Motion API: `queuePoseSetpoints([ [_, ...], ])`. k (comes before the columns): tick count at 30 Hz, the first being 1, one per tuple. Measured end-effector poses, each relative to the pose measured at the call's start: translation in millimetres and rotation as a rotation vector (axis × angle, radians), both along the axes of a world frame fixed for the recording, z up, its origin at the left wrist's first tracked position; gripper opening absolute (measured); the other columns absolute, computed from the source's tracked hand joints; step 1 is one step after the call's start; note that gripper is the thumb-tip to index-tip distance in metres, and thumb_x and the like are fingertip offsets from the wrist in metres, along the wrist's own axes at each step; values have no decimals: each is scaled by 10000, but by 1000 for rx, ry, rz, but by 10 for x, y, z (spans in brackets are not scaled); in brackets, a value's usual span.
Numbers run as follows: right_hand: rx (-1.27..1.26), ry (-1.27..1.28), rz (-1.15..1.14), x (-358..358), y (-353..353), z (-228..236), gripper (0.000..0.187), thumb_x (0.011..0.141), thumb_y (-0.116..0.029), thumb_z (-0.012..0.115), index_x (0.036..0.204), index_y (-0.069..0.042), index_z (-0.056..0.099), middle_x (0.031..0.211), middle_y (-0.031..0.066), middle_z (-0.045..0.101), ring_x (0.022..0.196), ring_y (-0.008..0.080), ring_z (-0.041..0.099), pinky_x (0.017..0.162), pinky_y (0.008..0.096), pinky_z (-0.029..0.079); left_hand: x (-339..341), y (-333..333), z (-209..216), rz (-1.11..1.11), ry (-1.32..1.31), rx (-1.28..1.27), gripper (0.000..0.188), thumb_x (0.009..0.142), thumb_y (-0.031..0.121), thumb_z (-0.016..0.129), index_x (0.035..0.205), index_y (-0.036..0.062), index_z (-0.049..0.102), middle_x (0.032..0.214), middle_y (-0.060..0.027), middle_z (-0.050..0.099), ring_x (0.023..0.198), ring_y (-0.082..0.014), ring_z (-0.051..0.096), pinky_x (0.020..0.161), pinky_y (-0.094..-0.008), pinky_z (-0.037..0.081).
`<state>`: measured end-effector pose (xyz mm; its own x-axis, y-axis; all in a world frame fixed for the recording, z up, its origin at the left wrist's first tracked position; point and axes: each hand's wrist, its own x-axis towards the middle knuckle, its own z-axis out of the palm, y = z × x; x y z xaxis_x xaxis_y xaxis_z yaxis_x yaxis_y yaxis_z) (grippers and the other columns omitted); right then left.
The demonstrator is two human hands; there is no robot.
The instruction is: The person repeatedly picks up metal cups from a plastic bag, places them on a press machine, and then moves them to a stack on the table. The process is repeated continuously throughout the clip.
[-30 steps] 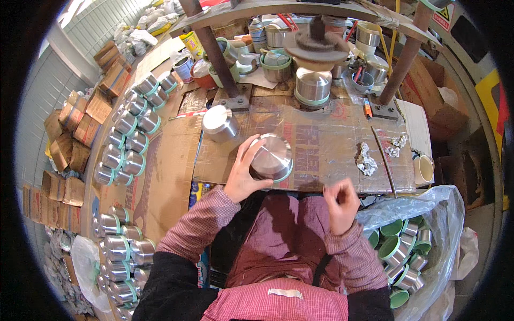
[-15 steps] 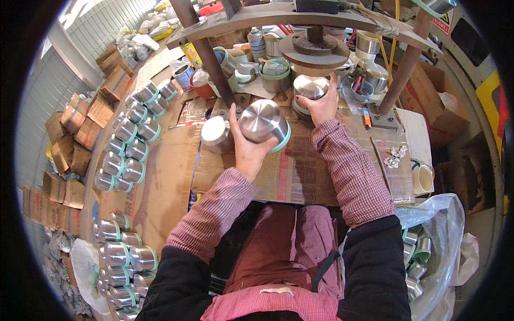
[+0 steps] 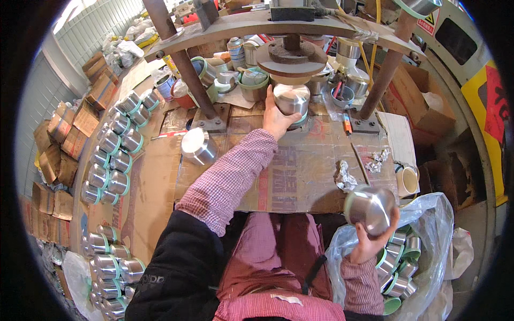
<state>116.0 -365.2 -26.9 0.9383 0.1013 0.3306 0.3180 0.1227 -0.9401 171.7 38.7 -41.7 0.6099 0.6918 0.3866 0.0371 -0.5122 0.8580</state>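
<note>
Under the round disc of a press [image 3: 292, 58] stands a steel cup [image 3: 292, 98], bottom up, its pale green rim lowermost. My left hand [image 3: 277, 120] is closed round that cup's near left side. At the lower right my right hand [image 3: 367, 243] grips another steel cup [image 3: 373, 206], tilted, beside an open clear plastic bag [image 3: 436, 214] with several similar cups [image 3: 404, 262] inside. A further steel cup [image 3: 198, 145] stands alone on the cardboard-covered bench [image 3: 230, 187], left of my left forearm. Crumpled foil [image 3: 345, 176] lies just beyond the right-hand cup.
Two steel posts [image 3: 195, 85] [image 3: 383, 80] flank the press under a crossbeam. Rows of steel cups [image 3: 110, 142] line the bench's left edge. Tubs and cans [image 3: 252, 83] crowd the back. An orange-handled cutter [image 3: 347, 122] lies near the right post. Cardboard boxes [image 3: 420, 101] stand to the right.
My left hand has carried its cup up and right under the press disc. The right hand has come from the press to the lower right, holding a cup. More foil lies on the bench.
</note>
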Motion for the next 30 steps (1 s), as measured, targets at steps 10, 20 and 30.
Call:
queuePoseSetpoints([
  [10,-518,-24,-701,185,-2364,-434,696,836,-61,737,1477,-32,467,1537,159,418,1415,329,405,1175,485,326,-1361,-1100,136,-115,-15,199,889,790,171,745,1550,20,309,1531,-195,341,1424,-381,340,1212,-473,258],
  [20,-353,-41,-198,1,-1760,-662,250,867,112,628,899,-58,446,913,24,430,830,138,438,785,274,425,-2749,-1889,104,-216,6,-19,435,888,56,656,1312,3,579,1064,-90,650,1078,-245,558,1005,-386,415],
  [30,-141,79,478,-1009,251,-629,464,874,102,653,653,-103,300,620,-25,329,602,61,282,553,247,242,-3761,-1908,-103,89,162,-279,111,945,47,614,858,-6,656,770,-66,650,721,-124,613,687,-285,506],
])
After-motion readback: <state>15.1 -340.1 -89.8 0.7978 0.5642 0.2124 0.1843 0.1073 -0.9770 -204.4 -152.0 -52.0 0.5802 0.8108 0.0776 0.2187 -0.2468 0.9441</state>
